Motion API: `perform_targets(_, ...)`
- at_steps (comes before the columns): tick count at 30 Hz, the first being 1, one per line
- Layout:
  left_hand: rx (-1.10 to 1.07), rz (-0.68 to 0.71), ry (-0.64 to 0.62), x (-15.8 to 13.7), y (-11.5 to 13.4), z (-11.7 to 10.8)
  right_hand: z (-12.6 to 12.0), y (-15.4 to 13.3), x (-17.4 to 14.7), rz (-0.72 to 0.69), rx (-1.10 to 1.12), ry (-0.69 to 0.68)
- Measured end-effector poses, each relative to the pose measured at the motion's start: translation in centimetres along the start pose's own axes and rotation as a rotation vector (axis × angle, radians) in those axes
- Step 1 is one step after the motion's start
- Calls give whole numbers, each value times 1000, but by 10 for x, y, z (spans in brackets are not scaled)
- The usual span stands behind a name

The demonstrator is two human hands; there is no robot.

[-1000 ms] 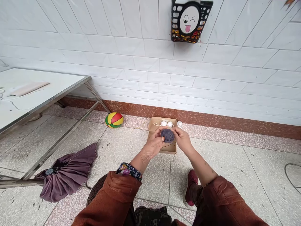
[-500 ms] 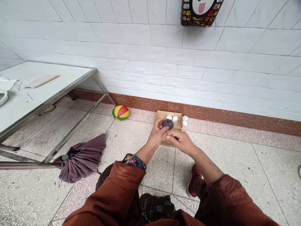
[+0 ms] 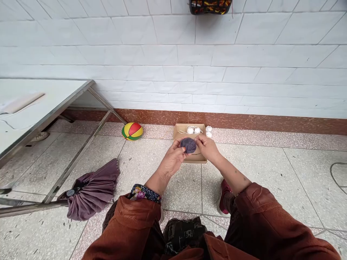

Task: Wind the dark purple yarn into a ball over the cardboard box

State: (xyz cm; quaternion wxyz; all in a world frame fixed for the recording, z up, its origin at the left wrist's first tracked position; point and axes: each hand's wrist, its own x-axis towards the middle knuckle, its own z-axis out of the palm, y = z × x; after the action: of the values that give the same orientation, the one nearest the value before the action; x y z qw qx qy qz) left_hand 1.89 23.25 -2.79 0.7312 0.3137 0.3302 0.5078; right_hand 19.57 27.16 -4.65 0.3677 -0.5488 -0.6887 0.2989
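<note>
A dark purple-grey ball of yarn (image 3: 188,145) is gripped in my left hand (image 3: 173,157), the thumb in front and the fingers around its left and lower side. At the ball's right edge, my right hand (image 3: 208,147) is closed in a pinch on the yarn's thin strand, which is hard to see. A dark line of strand curves just below the ball. Both hands are above an open cardboard box (image 3: 195,159) on the floor. Inside it, at the far end, are two white yarn balls (image 3: 190,130) with loose white strands.
More white balls (image 3: 208,131) lie beside the box at the wall. A coloured ball (image 3: 132,131) rests near the leg of a metal-framed table (image 3: 58,92) at left. A folded purple umbrella (image 3: 93,191) lies on the floor. A dark cable (image 3: 333,177) is at far right.
My right hand has moved up to the yarn ball's right edge and is pinched there. The ball stays in my left hand, turned a little. The view has tilted down and shifted right.
</note>
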Motion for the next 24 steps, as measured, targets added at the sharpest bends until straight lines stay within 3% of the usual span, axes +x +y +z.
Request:
perform_targets(3, -14, 97, 117, 5, 2, -3, 12, -1, -7, -63, -100, -115)
perform_targets(7, 31, 180, 286, 14, -3, -8, 26, -11, -20, -295, -178, -308)
perform_targets(10, 63, 172, 326, 16, -9, -10, 26, -22, -25, -366, -112, -340)
perform_targets(16, 8, 115, 263, 12, -13, -8, 8, -26, -15, -372, 113, -200)
perform_targets(24, 93, -13, 74, 4, -12, -4, -6, -7, -1, -294, 66, 58)
